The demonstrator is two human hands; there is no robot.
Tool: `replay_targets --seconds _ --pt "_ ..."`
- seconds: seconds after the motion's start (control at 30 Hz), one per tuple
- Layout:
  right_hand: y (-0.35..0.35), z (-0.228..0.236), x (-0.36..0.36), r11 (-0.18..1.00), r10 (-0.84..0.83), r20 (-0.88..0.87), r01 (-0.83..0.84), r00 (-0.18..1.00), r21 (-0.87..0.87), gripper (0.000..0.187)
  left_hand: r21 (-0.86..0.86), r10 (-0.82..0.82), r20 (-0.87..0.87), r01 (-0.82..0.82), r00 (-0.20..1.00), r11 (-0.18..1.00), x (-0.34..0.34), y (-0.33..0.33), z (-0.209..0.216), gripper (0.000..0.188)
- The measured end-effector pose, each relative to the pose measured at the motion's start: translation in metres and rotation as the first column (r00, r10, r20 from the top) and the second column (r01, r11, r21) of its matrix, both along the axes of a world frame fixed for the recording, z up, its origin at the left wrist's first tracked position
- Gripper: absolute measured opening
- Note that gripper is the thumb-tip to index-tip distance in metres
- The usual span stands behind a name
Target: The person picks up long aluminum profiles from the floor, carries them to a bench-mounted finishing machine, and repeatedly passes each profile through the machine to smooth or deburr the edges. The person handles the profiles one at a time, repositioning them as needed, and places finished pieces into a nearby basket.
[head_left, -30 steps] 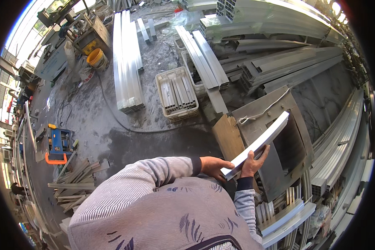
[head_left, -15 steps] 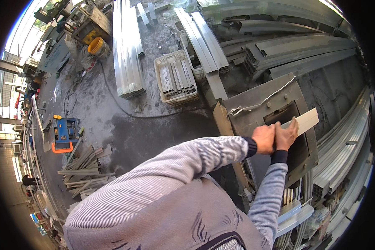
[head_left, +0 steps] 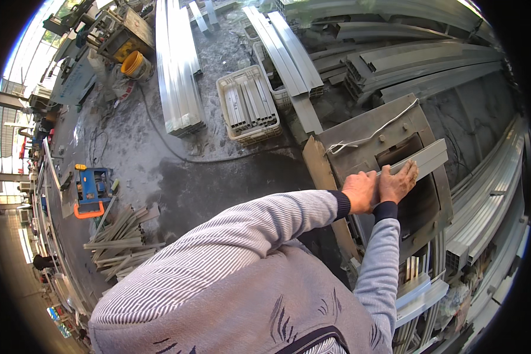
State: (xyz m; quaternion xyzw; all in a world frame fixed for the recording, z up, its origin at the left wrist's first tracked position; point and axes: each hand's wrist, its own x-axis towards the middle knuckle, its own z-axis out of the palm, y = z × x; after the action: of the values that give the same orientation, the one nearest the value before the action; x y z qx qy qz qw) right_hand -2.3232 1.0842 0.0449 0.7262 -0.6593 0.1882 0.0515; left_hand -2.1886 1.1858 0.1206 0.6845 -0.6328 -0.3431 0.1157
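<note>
The long stack of bars (head_left: 484, 197) lies to the right of the metal frame (head_left: 355, 160), and a bundle of long bars (head_left: 180, 88) lies well off to its left and beyond; both are full lengths, apart from my hands. The frame itself, with its dark opening, sits right under my work. To its left and beyond stands the crate (head_left: 222, 97). The loose pile of strips (head_left: 121, 245) is far to the frame's left, on the floor. A wooden board (head_left: 323, 177) leans along the frame's left edge.

Several short lengths (head_left: 251, 106) lie side by side in the crate; whether they are finished or waiting, I cannot tell. One piece, the metal bar (head_left: 429, 161), is with me, slanting across the frame's opening. I judge this one to be mid-work: it is in hand and not laid aside, and I see no mark that says it is done. Whether it touches the frame is unclear.

My right hand (head_left: 398, 182) has its grip clamped on the bar, fingers over the top; my left hand (head_left: 360, 192) is closed around the near end, its fingertips partly hidden.
</note>
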Motion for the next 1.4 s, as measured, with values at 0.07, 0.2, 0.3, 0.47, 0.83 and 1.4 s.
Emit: replay_targets --seconds 0.07,0.2,0.3,0.47,0.83,1.4 --pt "0.024 0.002 0.013 1.0 0.012 0.021 -0.012 1.0 0.002 0.081 -0.003 0.004 -0.012 -0.004 1.0 1.0 0.012 0.022 -0.001 0.09" --pt "0.071 0.01 0.038 0.999 0.025 0.033 -0.025 0.999 0.021 0.083 0.005 -0.002 -0.015 0.002 1.0 1.0 0.034 0.063 0.0 0.09" --pt "0.105 0.015 0.055 0.999 0.038 0.066 -0.04 0.997 0.034 0.085 0.107 -0.048 0.033 0.045 0.998 0.993 0.05 0.089 0.001 0.091" --pt "0.15 0.014 0.08 0.999 0.028 0.133 -0.033 0.991 0.031 0.087 0.141 -0.077 0.093 0.064 0.993 0.988 0.071 0.125 -0.003 0.092" --pt "0.207 0.004 0.108 0.987 0.087 0.219 -0.113 0.972 0.112 0.087 0.17 -0.08 0.157 0.053 0.984 0.984 0.101 0.174 -0.016 0.087" --pt "-0.138 -0.003 -0.078 0.988 0.035 0.045 -0.041 0.998 0.147 0.077 0.044 -0.024 0.089 0.02 0.996 0.999 -0.066 -0.128 0.021 0.097"
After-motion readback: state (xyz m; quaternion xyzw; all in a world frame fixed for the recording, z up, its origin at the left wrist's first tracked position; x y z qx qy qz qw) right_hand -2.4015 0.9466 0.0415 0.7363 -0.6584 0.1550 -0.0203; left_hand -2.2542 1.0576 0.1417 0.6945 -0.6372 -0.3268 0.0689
